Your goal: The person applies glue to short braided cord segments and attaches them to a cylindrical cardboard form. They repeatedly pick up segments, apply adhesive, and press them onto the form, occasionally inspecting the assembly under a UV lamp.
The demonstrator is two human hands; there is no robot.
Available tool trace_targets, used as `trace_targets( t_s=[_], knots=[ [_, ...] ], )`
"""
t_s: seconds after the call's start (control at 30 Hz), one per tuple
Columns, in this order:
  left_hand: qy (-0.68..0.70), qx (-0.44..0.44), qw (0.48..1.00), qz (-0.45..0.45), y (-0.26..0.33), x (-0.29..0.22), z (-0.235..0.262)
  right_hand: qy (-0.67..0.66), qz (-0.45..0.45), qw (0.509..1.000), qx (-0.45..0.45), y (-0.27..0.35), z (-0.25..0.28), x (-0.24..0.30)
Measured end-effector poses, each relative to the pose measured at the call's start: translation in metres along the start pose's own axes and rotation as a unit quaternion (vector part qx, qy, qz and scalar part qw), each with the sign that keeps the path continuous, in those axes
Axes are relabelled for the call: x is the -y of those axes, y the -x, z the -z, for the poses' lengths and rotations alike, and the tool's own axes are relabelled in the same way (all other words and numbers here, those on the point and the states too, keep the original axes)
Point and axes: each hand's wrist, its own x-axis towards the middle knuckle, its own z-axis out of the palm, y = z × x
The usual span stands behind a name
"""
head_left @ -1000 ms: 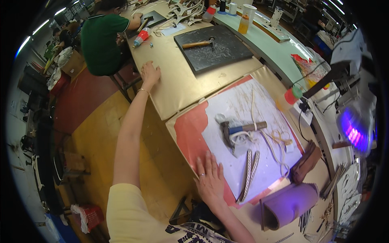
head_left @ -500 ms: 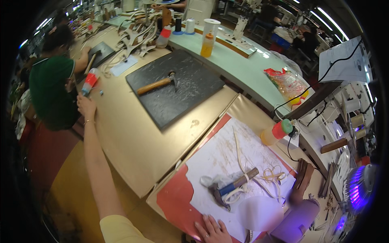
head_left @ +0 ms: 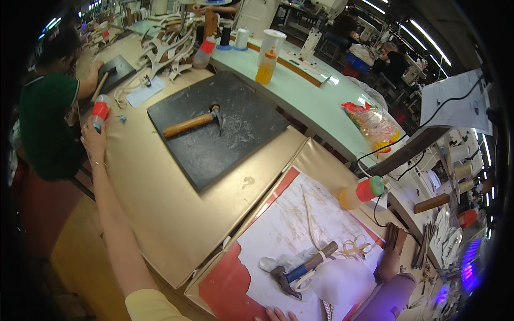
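At the far left a co-worker in a green shirt [head_left: 45, 123] sits at the edge of the tan tabletop [head_left: 160, 198], and just beside that person the wearer's left hand [head_left: 93, 140] is stretched out at full arm's length, fingers closed around the lower end of a small squeeze bottle with a red cap [head_left: 99, 113], which stands upright at the tabletop's left edge; the long reach suggests the bottle is kept between the two workplaces so both can get at it. Further right lies a dark slab [head_left: 225, 139], scuffed pale in the middle, with a wooden-handled hammer [head_left: 191, 123] resting flat on it, head to the right, probably left where pounding is done. Behind it a pale green counter [head_left: 316, 104] carries an orange bottle [head_left: 266, 67] and a clear bag of snacks [head_left: 372, 123]. Nearer the wearer is a white sheet over a red mat [head_left: 225, 291], a stained working surface that seems meant to keep glue off the tabletop; on it lie a second hammer with a blue grip [head_left: 300, 267] and thin pale strips [head_left: 310, 224], with another squeeze bottle, red and green at its top [head_left: 361, 192], lying tilted at the sheet's far corner. Of the right hand [head_left: 276, 314] only fingertips show at the lower edge, resting flat on the sheet and holding nothing visible.
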Motion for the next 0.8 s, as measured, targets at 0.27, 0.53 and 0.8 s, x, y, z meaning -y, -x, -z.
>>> trace_targets(
  t_s=[0.27,0.53,0.8],
  knots=[
    [0.147,-0.073,0.986,0.043,0.061,-0.003,0.019,-0.16,-0.019,0.986,-0.037,-0.008,0.023,-0.008],
    [0.593,0.2,0.769,0.129,0.196,0.005,0.164,-0.248,0.028,0.963,-0.102,0.01,0.004,-0.015],
    [0.738,0.367,0.565,0.029,0.426,-0.119,0.428,-0.541,-0.08,0.782,-0.3,0.102,0.068,-0.03]
  ],
)
